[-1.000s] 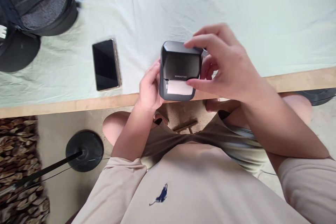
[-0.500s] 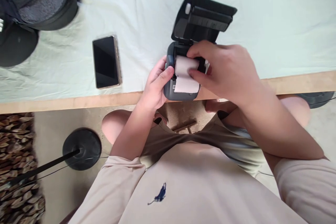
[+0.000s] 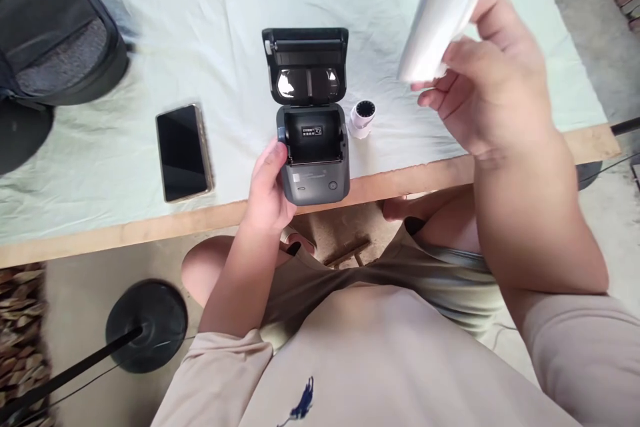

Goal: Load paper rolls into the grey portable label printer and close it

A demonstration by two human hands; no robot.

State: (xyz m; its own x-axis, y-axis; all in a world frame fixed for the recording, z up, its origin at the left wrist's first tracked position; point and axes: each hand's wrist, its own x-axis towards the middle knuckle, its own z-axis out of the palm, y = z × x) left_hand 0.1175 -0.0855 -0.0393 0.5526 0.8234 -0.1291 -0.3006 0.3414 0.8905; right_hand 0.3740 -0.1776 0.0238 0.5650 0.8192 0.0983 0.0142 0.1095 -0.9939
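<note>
A dark grey portable label printer point(image 3: 320, 180) sits at the table's front edge, its lid point(image 3: 307, 63) raised and its paper bay bare inside. My left hand point(image 3: 270, 187) grips the printer's left side, with the thumb on the rim. Up to the right, my right hand point(image 3: 493, 73) holds a white paper roll point(image 3: 435, 30) in the air, thumb on its near side; the roll is slightly blurred. A small white cylindrical object with a dark round top point(image 3: 363, 118) stands just right of the printer.
On the left lies a phone point(image 3: 184, 153) with a dark screen. Beyond it is an open black padded case point(image 3: 65, 40). A pale cloth point(image 3: 210, 33) covers the table, whose wooden front edge point(image 3: 125, 233) is exposed. A black round stand base point(image 3: 150, 327) rests on the floor.
My right hand has lifted the paper roll out of the printer and carried it up to the right. The small white object beside the printer has come into view. The left hand still holds the printer.
</note>
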